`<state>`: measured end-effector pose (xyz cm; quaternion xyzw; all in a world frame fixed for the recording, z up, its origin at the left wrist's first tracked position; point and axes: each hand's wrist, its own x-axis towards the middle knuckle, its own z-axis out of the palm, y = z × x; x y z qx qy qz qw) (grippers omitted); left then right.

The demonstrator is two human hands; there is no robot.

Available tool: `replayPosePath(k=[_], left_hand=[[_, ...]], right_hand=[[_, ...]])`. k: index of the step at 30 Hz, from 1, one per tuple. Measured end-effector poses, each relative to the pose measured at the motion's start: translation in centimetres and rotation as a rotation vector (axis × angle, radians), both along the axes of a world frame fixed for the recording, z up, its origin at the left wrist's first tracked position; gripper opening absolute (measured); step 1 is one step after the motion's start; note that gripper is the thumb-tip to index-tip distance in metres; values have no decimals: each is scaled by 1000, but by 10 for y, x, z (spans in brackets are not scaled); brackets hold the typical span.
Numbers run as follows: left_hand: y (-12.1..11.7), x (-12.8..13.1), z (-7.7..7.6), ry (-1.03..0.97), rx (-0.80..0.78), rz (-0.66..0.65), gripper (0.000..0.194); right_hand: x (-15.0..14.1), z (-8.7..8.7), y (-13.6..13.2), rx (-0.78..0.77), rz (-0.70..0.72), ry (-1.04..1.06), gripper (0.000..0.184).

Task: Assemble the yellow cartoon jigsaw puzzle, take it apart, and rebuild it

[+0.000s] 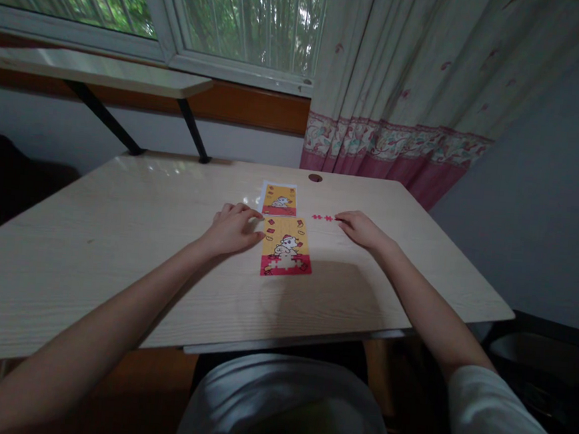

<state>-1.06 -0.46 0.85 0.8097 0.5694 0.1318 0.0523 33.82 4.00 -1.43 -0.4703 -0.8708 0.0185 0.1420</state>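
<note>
A jigsaw puzzle with a white cartoon animal on yellow and red lies on the table, with a gap in its lower red part. At its left edge rests my left hand, thumb and index finger apart, fingertips touching or very near the border. Just beyond the puzzle is a reference picture with the same design. To the right, small red puzzle pieces lie in a row. My right hand is at the right end of that row, its fingertips closed on a puzzle piece, which they mostly cover.
The pale wooden table has a round cable hole near its back edge. A raised shelf on black legs stands at the back left. Behind the table hang a flowered curtain and a window.
</note>
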Motion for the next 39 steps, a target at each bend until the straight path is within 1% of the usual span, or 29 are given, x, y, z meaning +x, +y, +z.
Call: replayPosePath(k=[4, 10, 14, 16, 18, 20, 22, 23, 25, 26, 29, 33, 36, 39], left_hand=[[1, -1, -2, 14, 5, -1, 53], [1, 1, -2, 18, 2, -4, 52], [1, 1, -3, 11, 7, -2, 51], [1, 0, -3, 1, 17, -5, 50], [1, 0, -3, -16, 22, -5, 48], [0, 2, -2, -55, 27, -9, 45], [-3, 8, 0, -124, 35, -46, 40], [-5, 12, 1, -170, 37, -82, 36], [-10, 21, 3, -270, 25, -177, 29], [-13, 26, 4, -320, 12, -217, 26], [-21, 38, 5, -450, -39, -274, 23], [-25, 43, 3, -565, -96, -226, 22], [-25, 44, 2, -609, -113, -195, 22], [-25, 44, 1, -649, -98, -190, 20]], right_hand=[[-1, 4, -1, -10, -30, -26, 27], [1, 7, 0, -34, -90, -6, 17], [2, 7, -1, -46, -91, -3, 14], [2, 8, -4, -75, -91, 38, 13], [-1, 11, -7, -133, -78, 130, 15], [-9, 12, -12, -171, -44, 266, 22], [-23, 12, -18, -185, -2, 439, 27], [-33, 11, -22, -203, 14, 536, 26], [-54, 7, -30, -287, 37, 746, 23], [-65, 5, -34, -353, 54, 838, 24], [-91, 1, -45, -519, 87, 1021, 29], [-107, 0, -54, -623, 40, 1128, 37], [-110, 0, -57, -633, 20, 1152, 38], [-112, -1, -60, -608, 35, 1120, 36]])
